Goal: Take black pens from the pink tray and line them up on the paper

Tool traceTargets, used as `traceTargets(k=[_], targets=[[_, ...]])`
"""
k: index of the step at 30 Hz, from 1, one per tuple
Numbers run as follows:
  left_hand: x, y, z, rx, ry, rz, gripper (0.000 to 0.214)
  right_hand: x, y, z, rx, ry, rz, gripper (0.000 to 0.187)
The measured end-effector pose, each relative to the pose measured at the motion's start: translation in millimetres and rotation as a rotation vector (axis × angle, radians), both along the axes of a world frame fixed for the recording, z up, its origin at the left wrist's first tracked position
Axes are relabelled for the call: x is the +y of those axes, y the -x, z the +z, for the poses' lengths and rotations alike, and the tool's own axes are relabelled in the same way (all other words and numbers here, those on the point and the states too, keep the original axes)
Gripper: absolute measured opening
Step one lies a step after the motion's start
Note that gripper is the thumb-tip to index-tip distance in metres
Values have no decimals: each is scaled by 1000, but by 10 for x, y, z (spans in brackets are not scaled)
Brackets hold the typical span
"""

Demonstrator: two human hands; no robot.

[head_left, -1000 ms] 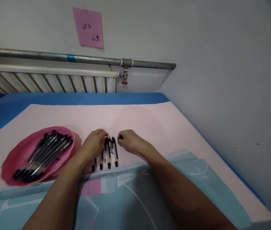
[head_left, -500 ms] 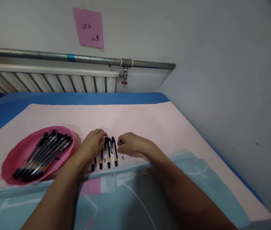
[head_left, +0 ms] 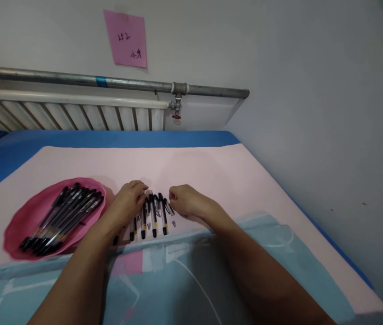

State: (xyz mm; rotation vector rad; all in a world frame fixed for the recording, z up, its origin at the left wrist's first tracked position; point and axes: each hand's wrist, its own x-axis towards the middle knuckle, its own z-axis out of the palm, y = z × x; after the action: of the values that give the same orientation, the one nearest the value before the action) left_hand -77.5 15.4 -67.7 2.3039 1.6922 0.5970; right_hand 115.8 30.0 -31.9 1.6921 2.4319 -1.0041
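The right hand (head_left: pixel 184 201) curls its fingers together beside a loose cap (head_left: pixel 169 206); I cannot tell whether its grip, or the left hand's (head_left: pixel 129 204), holds anything. Between them, several pens (head_left: pixel 163 214) seem taken apart; left of both, a pink bowl (head_left: pixel 32 210) holds a bunch of pens (head_left: pixel 66 216), apparently yet to be opened.

Plain indoor room with a radiator (head_left: pixel 76 99)
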Motion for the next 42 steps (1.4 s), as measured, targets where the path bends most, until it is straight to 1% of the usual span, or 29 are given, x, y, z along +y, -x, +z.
traceTargets(k=[1, 4, 6, 9, 12, 17, 21, 23, 25, 27, 30, 32, 34, 35, 36, 38, 42], targets=[[-2, 5, 0, 1, -1, 4, 30, -11, -10, 24, -18, 66, -2, 16], [-2, 33, -5, 4, -12, 14, 29, -54, -32, 110, -94, 326, 22, 16], [1, 60, -9, 4, -22, 21, 29, -81, -37, 164, -100, 440, 69, 15], [3, 99, -7, 4, -34, 30, 30, -98, -41, 215, -91, 539, 137, 12], [-2, 124, 12, 4, -41, 34, 30, -91, -56, 233, -70, 586, 176, 12], [-17, 123, 58, 2, -44, 46, 28, -92, -83, 226, -21, 573, 195, 12], [-42, 108, 114, -8, -40, 62, 28, -54, -133, 175, 46, 571, 186, 15], [-64, 119, 172, -26, -24, 103, 30, -13, -170, 136, 36, 561, 159, 13], [-96, 165, 257, -52, 14, 211, 31, 23, -197, 92, 26, 528, 116, 11], [-140, 263, 361, -81, 43, 377, 32, 41, -204, 51, 42, 497, 84, 10], [-223, 509, 507, -99, -3, 618, 32, 37, -185, -1, 103, 474, 70, 11], [-279, 705, 574, -78, -15, 761, 35, 37, -176, -33, 146, 463, 71, 13], [-320, 882, 607, -33, 16, 864, 36, 56, -181, -69, 183, 465, 55, 13], [-332, 953, 611, -6, 38, 895, 36, 74, -189, -88, 203, 467, 35, 12], [-337, 1007, 608, 24, 60, 905, 35, 95, -200, -108, 216, 464, 8, 12], [-333, 1063, 586, 76, 101, 884, 32, 136, -222, -140, 245, 452, -46, 13], [-310, 1015, 520, 125, 216, 761, 23, 177, -253, -176, 316, 457, -116, 13]])
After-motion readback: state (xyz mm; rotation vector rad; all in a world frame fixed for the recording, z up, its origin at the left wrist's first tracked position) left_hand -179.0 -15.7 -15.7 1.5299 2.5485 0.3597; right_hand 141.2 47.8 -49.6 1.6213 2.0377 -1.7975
